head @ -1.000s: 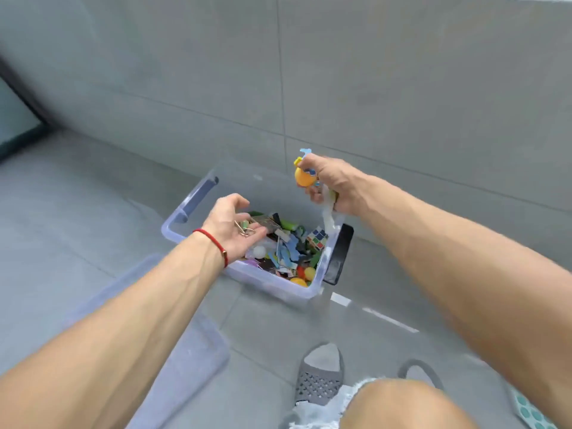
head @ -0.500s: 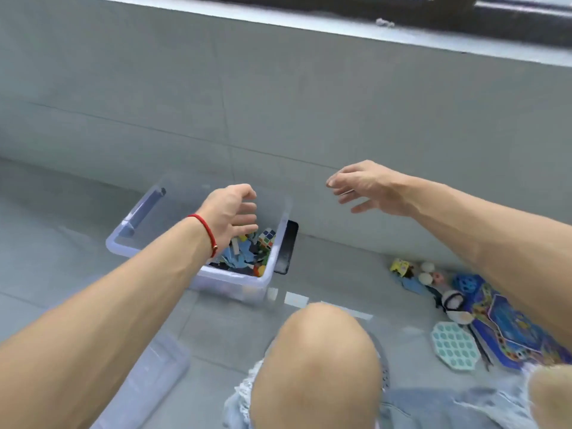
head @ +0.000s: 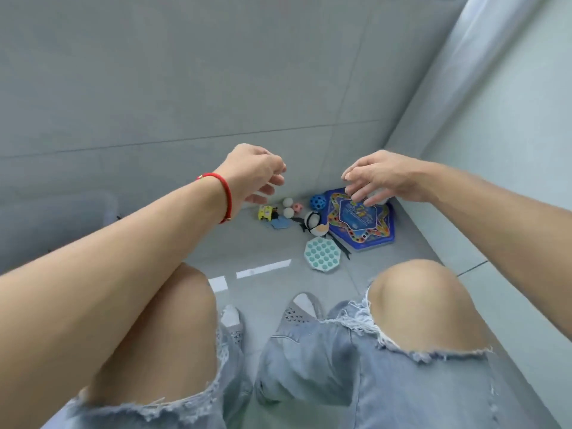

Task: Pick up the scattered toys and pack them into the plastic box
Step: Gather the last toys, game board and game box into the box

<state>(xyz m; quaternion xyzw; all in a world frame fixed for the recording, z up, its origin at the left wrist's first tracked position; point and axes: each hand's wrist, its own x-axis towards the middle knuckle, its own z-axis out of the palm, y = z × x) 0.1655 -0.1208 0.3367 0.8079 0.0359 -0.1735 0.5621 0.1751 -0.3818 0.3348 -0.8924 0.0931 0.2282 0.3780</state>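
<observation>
Single head-mounted wide-angle cam is looking fwd and down from above a crouching person's knees (head: 414,292), facing the room corner where grey floor (head: 263,243) is meeting the tiled wall (head: 185,88). Both forearms are filling the near field; toys (head: 322,227) are sitting mid-distance, centre frame. Frame edges are bending from lens distortion. No 2nd view, so no overlap.

No readable text on anything.
</observation>
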